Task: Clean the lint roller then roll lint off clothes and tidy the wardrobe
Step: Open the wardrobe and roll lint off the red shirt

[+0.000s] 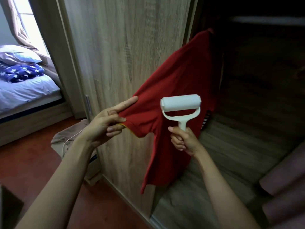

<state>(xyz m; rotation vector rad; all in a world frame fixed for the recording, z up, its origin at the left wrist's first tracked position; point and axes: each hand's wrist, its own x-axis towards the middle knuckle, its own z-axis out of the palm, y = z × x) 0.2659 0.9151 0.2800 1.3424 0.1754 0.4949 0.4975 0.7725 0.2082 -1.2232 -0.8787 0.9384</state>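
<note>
A red shirt (171, 96) hangs at the edge of the open wardrobe (257, 80), its top up at 1 o'clock in the dark interior and its hem trailing down toward 6 o'clock. The left hand (105, 124) pinches the sleeve hem between thumb and bent fingers and pulls it out to 9 o'clock, so the cloth is stretched flat; the index finger (127, 104) lies straight along the upper edge of the sleeve. The right hand (183, 141) is clenched around the handle of the white roller (180, 103), thumb up along the stem. The roller's drum lies level, pressed on or just over the stretched shirt near the picture's centre; contact cannot be told for sure.

Behind the shirt, from 11 to 12 o'clock, stands the wooden door (122, 52) of the wardrobe, with a metal handle (88, 104) just left of the left hand. Below the left wrist, at 8 o'clock, a low box draped in beige cloth (66, 139) sits on the red floor (33, 162), with a white cord (69, 141) running across it. At 10 o'clock is a bed (24, 90) with a star-patterned blanket (21, 72) and a pillow (18, 54). At 4 o'clock, inside the wardrobe, folded mauve cloths (283, 195) lie blurred.
</note>
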